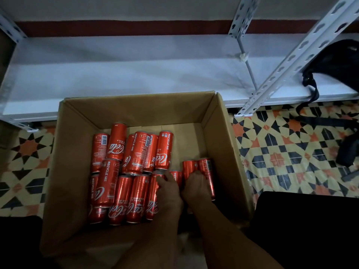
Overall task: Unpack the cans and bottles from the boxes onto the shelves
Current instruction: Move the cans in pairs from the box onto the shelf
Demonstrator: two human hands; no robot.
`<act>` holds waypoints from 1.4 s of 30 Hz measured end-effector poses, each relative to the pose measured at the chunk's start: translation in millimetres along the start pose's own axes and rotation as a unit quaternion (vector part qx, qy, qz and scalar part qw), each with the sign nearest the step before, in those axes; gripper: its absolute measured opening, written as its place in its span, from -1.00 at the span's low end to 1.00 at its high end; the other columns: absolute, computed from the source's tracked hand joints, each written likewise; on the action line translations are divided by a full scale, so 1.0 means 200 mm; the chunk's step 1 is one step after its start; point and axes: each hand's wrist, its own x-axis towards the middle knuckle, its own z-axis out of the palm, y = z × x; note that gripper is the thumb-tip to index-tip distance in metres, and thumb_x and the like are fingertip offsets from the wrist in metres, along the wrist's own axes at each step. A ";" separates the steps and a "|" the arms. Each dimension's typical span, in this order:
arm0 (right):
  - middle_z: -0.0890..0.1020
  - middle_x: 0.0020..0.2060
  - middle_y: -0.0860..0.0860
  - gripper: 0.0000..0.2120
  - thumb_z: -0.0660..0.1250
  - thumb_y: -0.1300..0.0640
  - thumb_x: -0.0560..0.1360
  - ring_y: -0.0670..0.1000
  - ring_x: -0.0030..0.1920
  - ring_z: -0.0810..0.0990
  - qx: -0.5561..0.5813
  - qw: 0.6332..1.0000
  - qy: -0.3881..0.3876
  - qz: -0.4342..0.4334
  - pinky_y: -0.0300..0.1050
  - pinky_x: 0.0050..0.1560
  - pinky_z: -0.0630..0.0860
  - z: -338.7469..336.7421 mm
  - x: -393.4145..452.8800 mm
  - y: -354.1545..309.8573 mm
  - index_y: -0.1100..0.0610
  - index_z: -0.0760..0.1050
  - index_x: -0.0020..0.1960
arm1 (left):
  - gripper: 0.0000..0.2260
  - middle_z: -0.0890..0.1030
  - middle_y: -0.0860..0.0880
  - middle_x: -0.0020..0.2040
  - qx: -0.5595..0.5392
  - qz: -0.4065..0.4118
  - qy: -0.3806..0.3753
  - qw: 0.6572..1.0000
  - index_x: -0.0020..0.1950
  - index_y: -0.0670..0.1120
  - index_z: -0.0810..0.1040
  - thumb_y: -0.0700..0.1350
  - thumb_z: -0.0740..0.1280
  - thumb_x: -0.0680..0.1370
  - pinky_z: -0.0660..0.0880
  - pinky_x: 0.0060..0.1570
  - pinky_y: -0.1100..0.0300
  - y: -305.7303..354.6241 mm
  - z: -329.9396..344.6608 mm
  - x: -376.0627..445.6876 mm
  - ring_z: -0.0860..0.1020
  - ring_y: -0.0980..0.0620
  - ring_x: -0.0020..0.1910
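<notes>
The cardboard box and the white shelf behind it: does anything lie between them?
Nothing shows between them in the head view. The cardboard box has its far rim right against the front edge of the white shelf, hiding any gap; only patterned floor tiles show beside it.

The scene is looking dim, with cool light falling on the white metal shelf (136,74) toward twelve o'clock. Glare is streaking the glossy red drink cans (136,152). Shadow is swallowing the six o'clock edge, and the wide lens is bending the perforated white uprights (291,61) at two o'clock.
</notes>
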 end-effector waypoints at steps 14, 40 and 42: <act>0.52 0.33 0.21 -0.35 0.44 0.04 0.52 0.21 0.28 0.56 0.166 0.985 -0.033 0.023 -0.02 0.23 0.49 -0.18 -0.04 0.04 0.12 0.28 0.53 | -0.21 0.56 -0.05 0.31 -0.098 0.148 -0.108 0.978 0.48 0.00 0.47 -0.12 0.62 0.26 0.46 0.22 0.14 -0.13 -0.22 -0.03 0.51 0.03 0.23; 0.67 -0.07 -0.12 -0.54 0.60 0.14 0.18 -0.06 -0.04 0.65 0.192 0.960 0.098 -0.177 -0.33 0.00 0.52 -0.41 0.02 -0.01 -0.01 0.59 0.05 | -0.42 0.62 0.07 0.13 -0.159 0.293 -0.038 0.942 0.23 0.03 0.60 -0.15 0.64 0.24 0.55 0.18 0.09 0.13 -0.41 0.18 0.60 0.08 0.11; 0.66 -0.06 -0.10 -0.49 0.57 -0.05 0.14 -0.06 -0.02 0.64 0.200 0.956 0.115 -0.183 -0.07 0.03 0.58 -0.47 -0.01 -0.04 -0.05 0.56 0.06 | -0.47 0.60 0.10 0.09 -0.181 0.313 -0.039 0.932 0.16 0.08 0.61 -0.11 0.65 0.23 0.53 0.13 0.20 0.18 -0.50 0.15 0.59 0.19 0.07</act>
